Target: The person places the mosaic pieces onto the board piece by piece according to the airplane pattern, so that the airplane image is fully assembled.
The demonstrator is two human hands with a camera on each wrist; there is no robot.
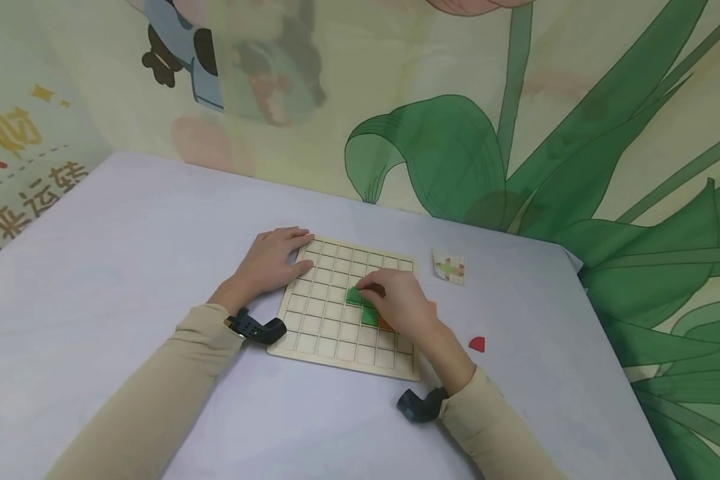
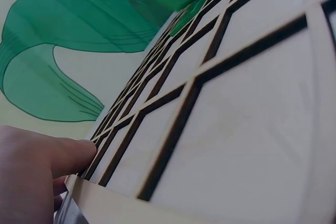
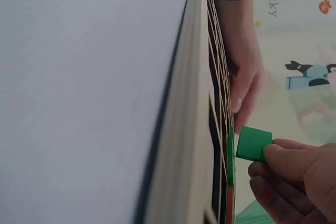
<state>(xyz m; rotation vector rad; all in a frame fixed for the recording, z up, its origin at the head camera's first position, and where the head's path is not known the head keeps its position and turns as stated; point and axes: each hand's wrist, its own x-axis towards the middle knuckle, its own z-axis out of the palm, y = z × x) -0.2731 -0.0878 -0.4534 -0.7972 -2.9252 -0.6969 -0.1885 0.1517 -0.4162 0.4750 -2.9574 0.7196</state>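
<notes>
A wooden grid board [image 1: 321, 327] lies on the table. My left hand [image 1: 267, 263] rests at its left edge, the fingers fairly straight and the tips touching the rim. In the left wrist view, a finger of the left hand [image 2: 47, 156] lies over the board's edge. My right hand [image 1: 399, 300] pinches a green square tile [image 3: 254, 144] between thumb and finger, tilted just above the board. Another green piece [image 1: 369, 316] sits on the grid under that hand. Beside it are orange pieces [image 1: 386, 325], partly hidden by the right hand.
A red quarter-round piece [image 1: 477, 344] lies on the white tablecloth [image 1: 348, 433], right of the board. Farther back stands or lies a small card [image 1: 449, 267] with a coloured grid picture. A printed backdrop [image 1: 384, 80] hangs behind the table.
</notes>
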